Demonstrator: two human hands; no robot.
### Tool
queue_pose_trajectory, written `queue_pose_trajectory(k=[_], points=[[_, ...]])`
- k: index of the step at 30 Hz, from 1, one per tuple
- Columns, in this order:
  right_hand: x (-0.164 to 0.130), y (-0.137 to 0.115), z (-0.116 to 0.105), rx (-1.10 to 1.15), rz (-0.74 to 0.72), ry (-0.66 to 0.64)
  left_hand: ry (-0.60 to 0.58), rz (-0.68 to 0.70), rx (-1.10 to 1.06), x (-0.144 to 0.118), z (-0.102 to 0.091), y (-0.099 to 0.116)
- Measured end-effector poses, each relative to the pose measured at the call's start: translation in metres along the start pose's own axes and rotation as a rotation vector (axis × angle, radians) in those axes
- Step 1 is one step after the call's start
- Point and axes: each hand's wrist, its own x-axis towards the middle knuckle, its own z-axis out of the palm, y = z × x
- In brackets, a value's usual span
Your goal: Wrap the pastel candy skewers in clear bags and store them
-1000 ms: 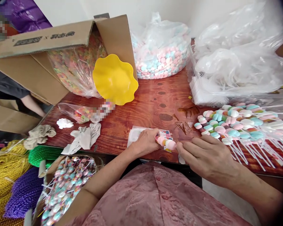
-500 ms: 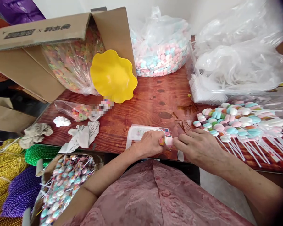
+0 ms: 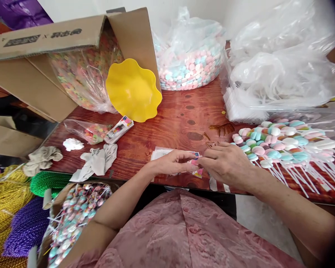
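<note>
Above the front edge of the table my two hands meet. The thumb and fingers of my left hand (image 3: pixel 174 162) curve around a small pink marshmallow candy (image 3: pixel 194 162), with a gap showing behind the fingertips. My right hand (image 3: pixel 226 162) is closed with bent fingers at the candy's right end; what its fingertips pinch is hidden. Under the hands lie clear plastic wrappers (image 3: pixel 159 152) with a colourful printed corner showing. To the right, a pile of marshmallow skewers (image 3: pixel 284 143) on white sticks lies close to my right hand.
A yellow wavy bowl (image 3: pixel 135 89) leans by a cardboard box (image 3: pixel 135 33) holding bagged gummy rings. Behind stand a bag of marshmallows (image 3: pixel 192 67) and a plastic-covered tray (image 3: pixel 281 85). Printed labels (image 3: pixel 119 129) and grey gloves (image 3: pixel 99 160) lie left. Below, a box holds wrapped skewers (image 3: pixel 75 219).
My left hand has opened somewhat from a tighter grip, its thumb now extended. My right hand has shifted slightly left and up. The white marshmallow between them is now covered.
</note>
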Motion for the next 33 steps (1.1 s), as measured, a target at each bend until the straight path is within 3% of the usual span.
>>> queue_pose_trajectory(k=[2, 5, 8, 13, 18, 20, 25, 31, 33], points=[[0.001, 0.005, -0.005, 0.047, 0.036, 0.012, 0.022, -0.080, -0.173, -0.001, -0.003, -0.005], [0.000, 0.014, -0.011, 0.214, 0.144, 0.039, 0.259, -0.113, -0.336, 0.002, 0.002, -0.013], [0.000, 0.018, -0.008, 0.361, 0.219, 0.090, 0.392, -0.072, -0.432, 0.007, 0.010, -0.014], [0.007, 0.008, 0.009, 0.397, 0.228, 0.135, 0.519, 0.084, -0.511, 0.013, 0.021, -0.010], [0.015, -0.010, 0.026, 0.897, 0.603, 0.527, 0.772, 0.160, -0.675, 0.019, 0.020, -0.008], [0.019, -0.022, 0.038, 1.047, 0.706, 0.599, 0.823, 0.242, -0.695, 0.021, 0.021, -0.005], [0.029, -0.041, 0.060, 1.034, 0.692, 0.653, 0.799, 0.329, -0.554, 0.019, 0.030, -0.001], [0.023, -0.038, 0.053, 0.901, 0.697, 0.650, 0.570, 0.216, -0.521, 0.009, 0.033, -0.017], [0.019, -0.041, 0.052, 0.819, 0.704, 0.680, 0.542, 0.201, -0.579, 0.009, 0.037, -0.020]])
